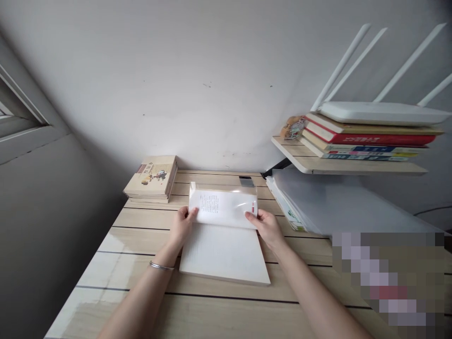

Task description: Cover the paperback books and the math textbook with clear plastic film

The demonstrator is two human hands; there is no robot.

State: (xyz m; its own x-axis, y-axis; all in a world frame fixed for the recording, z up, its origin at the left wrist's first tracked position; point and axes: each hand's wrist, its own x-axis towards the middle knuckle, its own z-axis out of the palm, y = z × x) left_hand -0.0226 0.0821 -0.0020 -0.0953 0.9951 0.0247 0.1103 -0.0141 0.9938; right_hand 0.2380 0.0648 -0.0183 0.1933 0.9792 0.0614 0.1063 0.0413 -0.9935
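Note:
In the head view a white-paged book (224,254) lies on the table in front of me. At its far end, a printed cover flap (226,209) is raised, with a clear plastic cover (221,189) over it that sticks out past the top edge. The flap's left edge is pinched by my left hand (184,222), thumb on top. My right hand (267,227) grips the opposite edge the same way. The undersides of both hands are hidden.
A stack of books (153,176) stands at the table's far left. To the right, a small shelf (339,164) carries several books (370,139) and a white router (381,113). Below it lie clear plastic sheets (335,202). The wall (212,94) borders the table's back.

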